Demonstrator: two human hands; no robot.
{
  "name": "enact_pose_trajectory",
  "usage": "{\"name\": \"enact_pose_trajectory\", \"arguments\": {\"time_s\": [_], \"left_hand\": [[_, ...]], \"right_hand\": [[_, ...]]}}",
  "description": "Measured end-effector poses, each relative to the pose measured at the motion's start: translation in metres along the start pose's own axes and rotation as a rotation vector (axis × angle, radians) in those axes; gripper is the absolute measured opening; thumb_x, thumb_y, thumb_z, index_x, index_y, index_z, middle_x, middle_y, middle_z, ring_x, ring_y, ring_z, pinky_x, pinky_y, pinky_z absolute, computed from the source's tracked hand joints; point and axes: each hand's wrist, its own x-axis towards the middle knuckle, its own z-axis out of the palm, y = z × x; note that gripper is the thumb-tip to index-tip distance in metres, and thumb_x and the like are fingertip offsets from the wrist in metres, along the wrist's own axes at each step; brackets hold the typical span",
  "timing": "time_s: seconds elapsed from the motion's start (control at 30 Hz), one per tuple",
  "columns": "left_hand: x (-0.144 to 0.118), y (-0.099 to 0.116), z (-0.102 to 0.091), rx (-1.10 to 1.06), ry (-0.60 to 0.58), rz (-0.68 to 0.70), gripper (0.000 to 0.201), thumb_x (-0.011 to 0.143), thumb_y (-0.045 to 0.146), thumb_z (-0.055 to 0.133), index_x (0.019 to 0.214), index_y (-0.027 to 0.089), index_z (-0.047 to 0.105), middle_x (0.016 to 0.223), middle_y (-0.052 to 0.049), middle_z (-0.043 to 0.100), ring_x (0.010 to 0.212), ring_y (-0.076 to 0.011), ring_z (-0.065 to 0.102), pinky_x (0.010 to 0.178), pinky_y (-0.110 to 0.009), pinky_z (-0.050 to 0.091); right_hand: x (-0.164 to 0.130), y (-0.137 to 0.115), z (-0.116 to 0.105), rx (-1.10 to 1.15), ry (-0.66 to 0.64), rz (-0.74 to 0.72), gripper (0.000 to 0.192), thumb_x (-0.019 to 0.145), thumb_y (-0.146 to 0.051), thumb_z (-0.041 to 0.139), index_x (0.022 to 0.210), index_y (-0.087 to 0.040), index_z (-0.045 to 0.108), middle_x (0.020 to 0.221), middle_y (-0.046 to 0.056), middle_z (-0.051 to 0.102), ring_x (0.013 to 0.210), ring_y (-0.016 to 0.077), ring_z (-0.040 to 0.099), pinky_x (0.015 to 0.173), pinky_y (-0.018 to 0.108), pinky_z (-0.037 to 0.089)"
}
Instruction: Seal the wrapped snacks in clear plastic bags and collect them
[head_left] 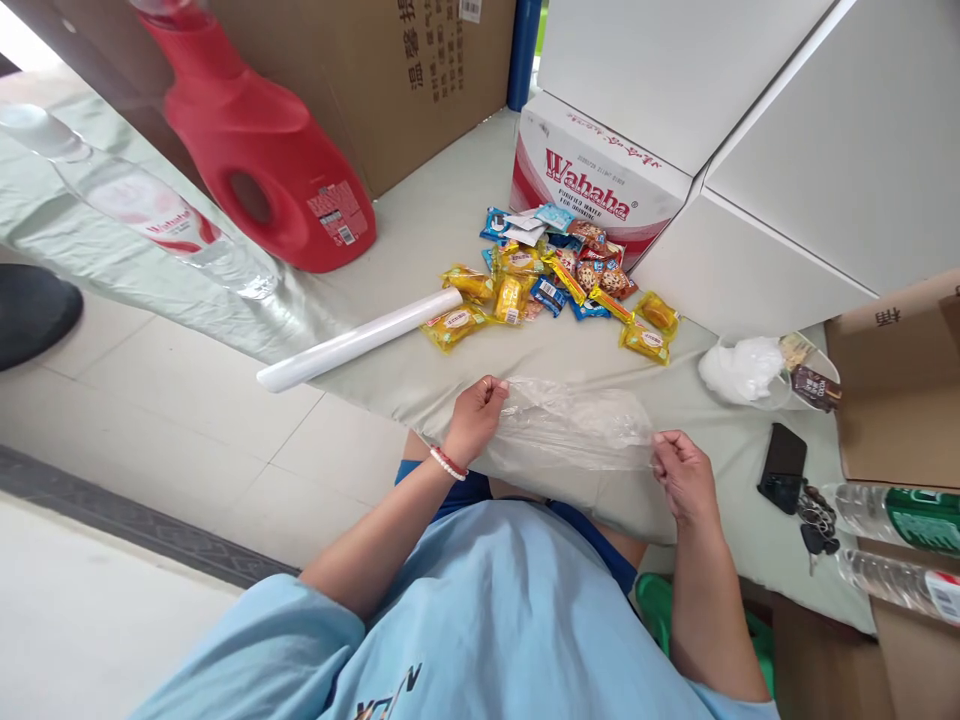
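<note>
Both my hands hold a clear thin plastic bag (574,428) stretched flat over the table's near edge. My left hand (474,415) pinches its left end, a bead bracelet on that wrist. My right hand (681,472) pinches the right end. Beyond the bag lies a pile of small wrapped snacks (559,280), yellow, blue and red packets, on the pale green tablecloth (420,225). A white roll (360,340) of plastic bags lies to the left of the pile.
A red detergent jug (262,150) and a clear water bottle (142,215) stand at the left. A Wahaha carton (592,180) and white boxes sit behind the snacks. A phone (782,465), keys (816,520), bottles (892,510) and a crumpled bag (742,368) lie at the right.
</note>
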Motion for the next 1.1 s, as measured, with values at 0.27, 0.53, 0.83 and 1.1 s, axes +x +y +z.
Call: {"name": "enact_pose_trajectory", "arguments": {"time_s": [0.27, 0.53, 0.83, 1.1], "left_hand": [[-0.011, 0.009, 0.004, 0.388, -0.021, 0.130, 0.035, 0.105, 0.040, 0.042, 0.073, 0.025, 0.043, 0.061, 0.003, 0.046, 0.059, -0.0178, 0.048, 0.064, -0.030, 0.030], [-0.013, -0.004, 0.007, 0.473, -0.041, 0.207, 0.033, 0.108, 0.043, 0.035, 0.098, 0.024, 0.060, 0.074, -0.002, 0.062, 0.072, -0.0223, 0.062, 0.069, -0.030, 0.036], [-0.007, -0.005, -0.009, 0.451, -0.326, 0.260, 0.034, 0.105, 0.044, 0.041, 0.101, 0.025, 0.068, 0.071, -0.001, 0.064, 0.068, -0.0207, 0.062, 0.068, -0.030, 0.042], [-0.026, 0.006, -0.018, 0.719, 0.219, 0.580, 0.034, 0.096, 0.023, 0.055, 0.127, 0.019, 0.066, 0.121, -0.018, 0.063, 0.120, -0.0359, 0.056, 0.100, -0.052, 0.044]], "right_hand": [[0.004, -0.013, 0.010, -0.662, -0.053, -0.599, 0.044, 0.095, -0.059, 0.062, 0.122, -0.025, 0.072, 0.128, 0.015, 0.062, 0.124, 0.0323, 0.053, 0.103, 0.052, 0.051], [0.007, -0.027, 0.054, -0.568, -0.368, -0.649, 0.020, 0.099, -0.039, 0.061, 0.096, -0.026, 0.076, 0.116, 0.011, 0.071, 0.117, 0.0295, 0.058, 0.106, 0.053, 0.048], [0.091, -0.098, 0.023, -0.247, -0.479, -0.242, 0.027, 0.085, -0.047, 0.073, 0.089, -0.021, 0.067, 0.074, 0.000, 0.065, 0.064, 0.0165, 0.061, 0.062, 0.031, 0.051], [0.146, -0.106, 0.083, -0.798, -0.358, -0.707, 0.024, 0.091, -0.011, 0.057, 0.105, -0.017, 0.076, 0.110, 0.012, 0.071, 0.100, 0.0239, 0.065, 0.095, 0.042, 0.051]]}}
